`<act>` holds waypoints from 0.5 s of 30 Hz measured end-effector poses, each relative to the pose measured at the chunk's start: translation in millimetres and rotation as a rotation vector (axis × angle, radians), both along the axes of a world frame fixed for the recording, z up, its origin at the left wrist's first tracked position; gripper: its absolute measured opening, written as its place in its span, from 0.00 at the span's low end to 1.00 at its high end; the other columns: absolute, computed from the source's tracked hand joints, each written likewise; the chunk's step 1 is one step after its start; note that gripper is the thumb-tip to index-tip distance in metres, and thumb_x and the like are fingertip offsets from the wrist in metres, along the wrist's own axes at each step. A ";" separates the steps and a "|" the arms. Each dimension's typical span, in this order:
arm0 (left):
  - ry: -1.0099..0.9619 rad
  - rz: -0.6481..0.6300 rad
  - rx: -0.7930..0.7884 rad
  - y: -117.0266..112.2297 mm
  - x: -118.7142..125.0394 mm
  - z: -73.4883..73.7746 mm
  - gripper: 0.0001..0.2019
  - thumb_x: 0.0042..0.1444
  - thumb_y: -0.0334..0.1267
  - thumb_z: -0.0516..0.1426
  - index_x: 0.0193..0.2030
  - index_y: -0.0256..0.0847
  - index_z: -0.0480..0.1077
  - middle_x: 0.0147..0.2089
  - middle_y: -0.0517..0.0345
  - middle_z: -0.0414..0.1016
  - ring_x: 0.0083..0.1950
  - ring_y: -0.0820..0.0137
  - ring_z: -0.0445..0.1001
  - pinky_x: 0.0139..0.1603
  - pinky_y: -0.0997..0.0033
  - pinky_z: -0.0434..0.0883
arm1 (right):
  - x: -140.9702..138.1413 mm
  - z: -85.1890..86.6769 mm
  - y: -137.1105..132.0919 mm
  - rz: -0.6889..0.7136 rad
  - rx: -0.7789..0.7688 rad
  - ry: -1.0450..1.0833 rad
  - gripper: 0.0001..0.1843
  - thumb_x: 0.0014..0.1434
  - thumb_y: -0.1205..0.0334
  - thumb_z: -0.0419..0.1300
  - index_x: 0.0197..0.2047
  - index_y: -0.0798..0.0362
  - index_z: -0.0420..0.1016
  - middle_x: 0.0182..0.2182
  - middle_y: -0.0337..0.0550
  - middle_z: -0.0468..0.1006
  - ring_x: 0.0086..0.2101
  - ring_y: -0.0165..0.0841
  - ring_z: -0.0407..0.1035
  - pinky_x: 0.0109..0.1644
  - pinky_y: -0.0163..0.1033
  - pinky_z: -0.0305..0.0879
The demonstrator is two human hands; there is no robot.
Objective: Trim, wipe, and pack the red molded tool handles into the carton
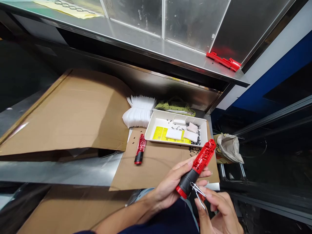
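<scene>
My left hand (pixel 168 183) is wrapped round a red and black plastic housing (pixel 191 174), which looks like half of a tool's shell. Its ribbed red end points up and away, and its black part with a red rim faces down toward me. In my right hand (pixel 223 208), thumb and fingers pinch small silver nail clippers (pixel 199 194). Their jaws touch or nearly touch the edge of the black part. A similar red and black housing (pixel 140 149) lies on the cardboard sheet (pixel 156 169).
A white tray (pixel 149 130) holds white blocks, yellow labels and many small black bits. Left of it sit stacked white sheets (pixel 138 112) and a large cardboard box (pixel 73 110). A red part (pixel 224 61) rests on the metal shelf (pixel 146 42). A paper bag (pixel 227 148) stands right.
</scene>
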State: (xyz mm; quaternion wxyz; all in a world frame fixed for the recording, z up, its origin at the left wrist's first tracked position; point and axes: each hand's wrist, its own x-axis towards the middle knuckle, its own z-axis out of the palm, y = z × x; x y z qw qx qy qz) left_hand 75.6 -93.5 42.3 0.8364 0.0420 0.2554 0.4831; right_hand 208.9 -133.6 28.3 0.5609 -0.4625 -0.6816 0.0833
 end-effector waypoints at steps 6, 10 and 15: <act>0.049 -0.016 0.053 0.5 -0.8 -1.6 0.19 0.64 0.39 0.58 0.60 0.35 0.71 0.46 0.44 0.82 0.49 0.60 0.81 0.46 0.69 0.78 | 3.1 -0.8 3.9 0.055 0.036 -0.016 0.06 0.57 0.70 0.67 0.37 0.53 0.75 0.29 0.41 0.83 0.25 0.29 0.73 0.23 0.31 0.66; 0.003 -0.030 0.076 0.4 -0.6 -2.6 0.18 0.62 0.39 0.60 0.58 0.35 0.72 0.47 0.45 0.81 0.50 0.60 0.81 0.47 0.68 0.78 | 15.1 -4.0 4.1 0.113 0.067 0.001 0.08 0.58 0.72 0.66 0.39 0.53 0.74 0.30 0.42 0.84 0.27 0.31 0.77 0.23 0.31 0.70; -0.045 -0.031 0.032 2.9 -1.8 -2.8 0.14 0.63 0.39 0.59 0.51 0.33 0.74 0.46 0.44 0.81 0.48 0.61 0.81 0.48 0.67 0.77 | 21.1 -5.7 4.9 0.079 0.053 0.021 0.09 0.57 0.71 0.66 0.41 0.53 0.74 0.32 0.42 0.84 0.28 0.30 0.76 0.23 0.30 0.69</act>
